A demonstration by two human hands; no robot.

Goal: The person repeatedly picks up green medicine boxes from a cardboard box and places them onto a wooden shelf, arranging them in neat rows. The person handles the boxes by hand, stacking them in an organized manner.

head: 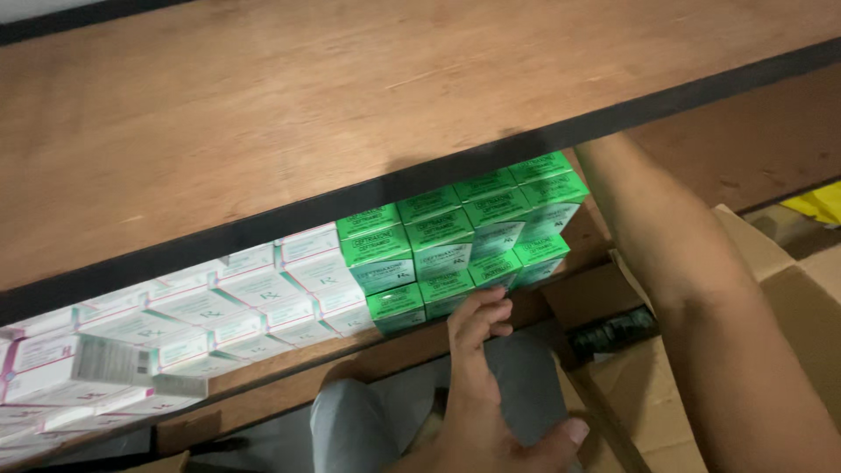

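The broad brown wooden shelf board with a black front edge (263,114) hides most of the lower shelf, so the stack's back cannot be seen. On that lower shelf the stacked small green cardboard boxes (464,241) stand just beside rows of small white cardboard boxes with pale green stripes (228,311). An open brown cardboard carton (788,289) sits to the right. The right arm reaches behind the green stack, its hand hidden, so I cannot tell its grip. The left hand (482,377) has fingers apart, tips touching the lowest green boxes. A blind push from behind could tip the front boxes off the ledge.
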